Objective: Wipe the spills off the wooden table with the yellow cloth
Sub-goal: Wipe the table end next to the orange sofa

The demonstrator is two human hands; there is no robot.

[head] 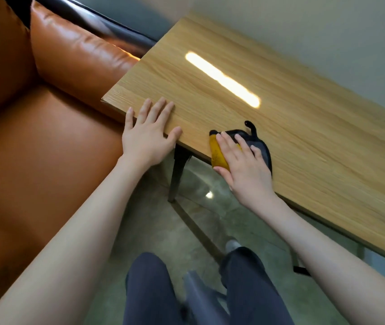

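The wooden table [292,118] runs from upper left to lower right. Near its front edge lies the yellow cloth [217,153], which has a dark grey side and a black loop showing beyond the fingers. My right hand [243,160] lies flat on the cloth with straight fingers and presses it onto the tabletop. My left hand [147,134] rests open on the table's near left corner, fingers spread, palm over the edge. A dark smear [251,127] curls out on the wood just beyond the cloth.
An orange leather sofa [34,137] stands close against the table's left end. Black metal table legs [177,174] go down to a greenish polished floor. My legs in dark trousers are below the table edge. A bright lamp reflection [222,79] lies on the tabletop.
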